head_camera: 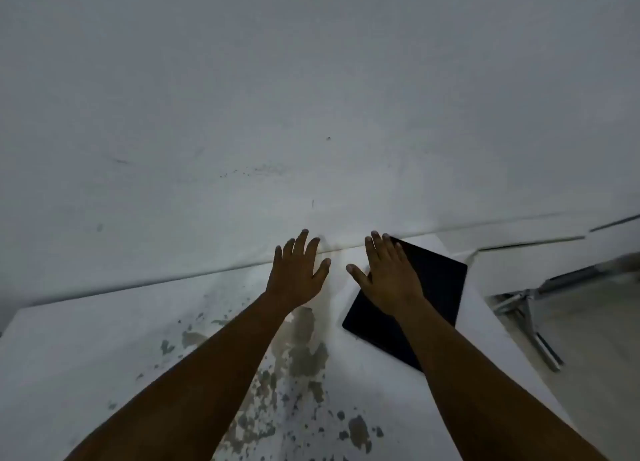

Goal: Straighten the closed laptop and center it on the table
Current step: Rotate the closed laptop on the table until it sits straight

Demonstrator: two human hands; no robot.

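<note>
One closed black laptop [433, 287] lies skewed near the table's [104, 339] right edge, its long axis running roughly from 1 o'clock to 7 o'clock. The right hand [391, 280], fingers spread flat and gripping nothing, lies over its left part; whether it touches is unclear. The left hand [298, 273], equally spread and empty, is over bare table at the laptop's 9 o'clock, so the right is nearer.
</note>
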